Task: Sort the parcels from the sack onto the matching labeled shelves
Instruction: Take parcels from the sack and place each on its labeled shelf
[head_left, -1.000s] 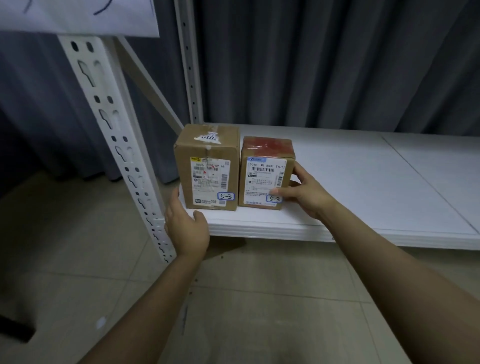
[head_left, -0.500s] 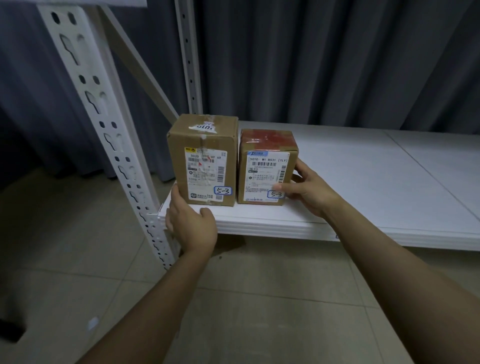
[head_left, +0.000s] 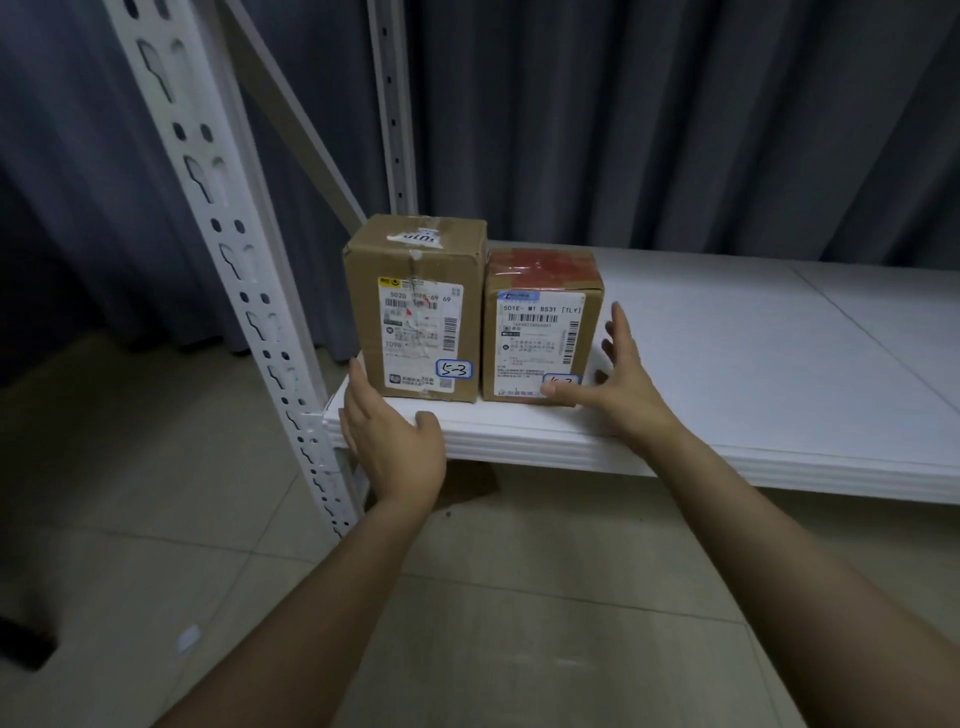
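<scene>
Since half a second ago the right hand (head_left: 621, 384) has let go of the smaller box (head_left: 540, 327): its fingers, which were wrapped round the box's right side, are now straight, spread and clear of it, and only the thumb lies across the bottom of the front face. The left hand (head_left: 395, 447) has barely shifted; it is open and flat, holding nothing, with its fingers running up beside the lower left side of the larger box (head_left: 415, 312) and its thumb over the front edge of the shelf (head_left: 727, 364). Whether those fingers touch the cardboard cannot be told. Two brown cardboard boxes stand upright at the front left corner of the white shelf, side by side and touching or nearly so, the larger nearer the perforated post (head_left: 234, 249). Both are taped shut, so their contents are hidden; the smaller has red tape over its top. Each carries one printed shipping label on its front and one blue-edged sticker. The larger box's sticker (head_left: 454, 369) reads "5-3" by hand, and its label shows "502D" and "T098". The smaller box's label reads "501E- M1 BS31 [TLY]"; its sticker (head_left: 563, 381) is partly covered by the right thumb. A white scrap on top of the larger box has writing that is too unclear to read.
</scene>
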